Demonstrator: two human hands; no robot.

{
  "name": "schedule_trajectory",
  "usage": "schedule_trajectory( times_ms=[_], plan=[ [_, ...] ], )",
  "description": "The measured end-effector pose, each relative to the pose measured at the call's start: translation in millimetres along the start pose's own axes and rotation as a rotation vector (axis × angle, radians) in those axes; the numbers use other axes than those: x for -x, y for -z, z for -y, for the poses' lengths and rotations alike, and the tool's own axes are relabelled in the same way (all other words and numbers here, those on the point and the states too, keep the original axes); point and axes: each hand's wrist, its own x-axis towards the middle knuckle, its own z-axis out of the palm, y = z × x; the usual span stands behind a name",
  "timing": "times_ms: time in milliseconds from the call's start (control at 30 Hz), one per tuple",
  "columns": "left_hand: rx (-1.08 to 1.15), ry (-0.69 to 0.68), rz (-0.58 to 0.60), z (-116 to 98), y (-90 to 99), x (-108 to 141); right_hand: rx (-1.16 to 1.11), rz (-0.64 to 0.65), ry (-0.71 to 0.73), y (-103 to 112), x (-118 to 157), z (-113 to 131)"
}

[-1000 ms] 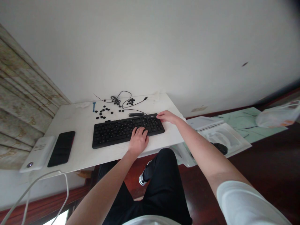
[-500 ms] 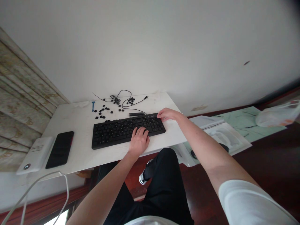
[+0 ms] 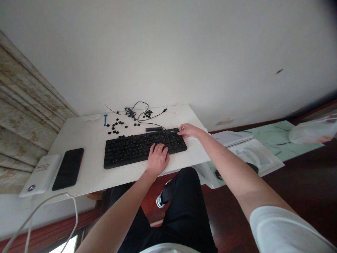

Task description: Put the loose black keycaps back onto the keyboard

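A black keyboard (image 3: 131, 151) lies on the white desk, some of its keys apparently without caps. My left hand (image 3: 158, 158) rests over its lower right part, fingers extended across the keys. At the upper right corner, my right hand (image 3: 187, 131) has its thumb and fingers closed on the keyboard's edge. Behind the keyboard, several loose black keycaps (image 3: 126, 127) are scattered. Its black cable (image 3: 143, 103) loops among them, ending in a USB plug (image 3: 165, 110).
A blue tool (image 3: 105, 119) lies at the back left. A black phone (image 3: 68, 168) and a white box-shaped device (image 3: 40, 175) sit on the desk's left side (image 3: 92, 175). White packaging (image 3: 252, 153) is to the right, below desk level. A white cable (image 3: 75, 211) hangs at lower left.
Both hands hold nearly the same places on the keyboard. The whole view has shifted very slightly; nothing on the desk has visibly moved.
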Motion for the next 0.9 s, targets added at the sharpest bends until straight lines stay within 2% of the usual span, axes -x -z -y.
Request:
schedule_trajectory(
  times_ms=[133,233,300,400,467,567,667,733,800,833,900],
  plan=[
    [0.019,-0.008,0.000,2,0.0,1,0.121,-0.187,0.106,8,10,2],
    [0.018,-0.009,-0.013,2,-0.9,2,0.348,-0.422,0.281,35,20,0],
    [0.010,-0.008,-0.023,2,-1.3,1,0.573,-0.550,0.345,58,27,-6],
    [-0.001,-0.005,-0.026,1,-1.3,1,0.859,-0.521,0.346,80,37,-24],
    [0.001,-0.004,-0.021,1,-1.1,1,0.963,-0.433,0.324,82,43,-36],
    [0.020,0.003,-0.019,0,-0.5,1,0.993,-0.368,0.297,71,49,-49],
    [0.084,0.000,-0.035,2,1.8,2,0.901,-0.459,0.322,57,54,-46],
    [0.179,0.019,-0.078,3,4.5,1,0.762,-0.543,0.391,46,59,-33],
    [0.311,0.092,-0.155,5,7.8,-4,0.566,-0.565,0.475,29,66,-14],
    [0.380,0.147,-0.195,6,9.8,-8,0.455,-0.530,0.514,17,71,-3],
    [0.501,0.263,-0.252,6,14.8,-20,0.241,-0.378,0.564,-12,81,19]
  ],
)
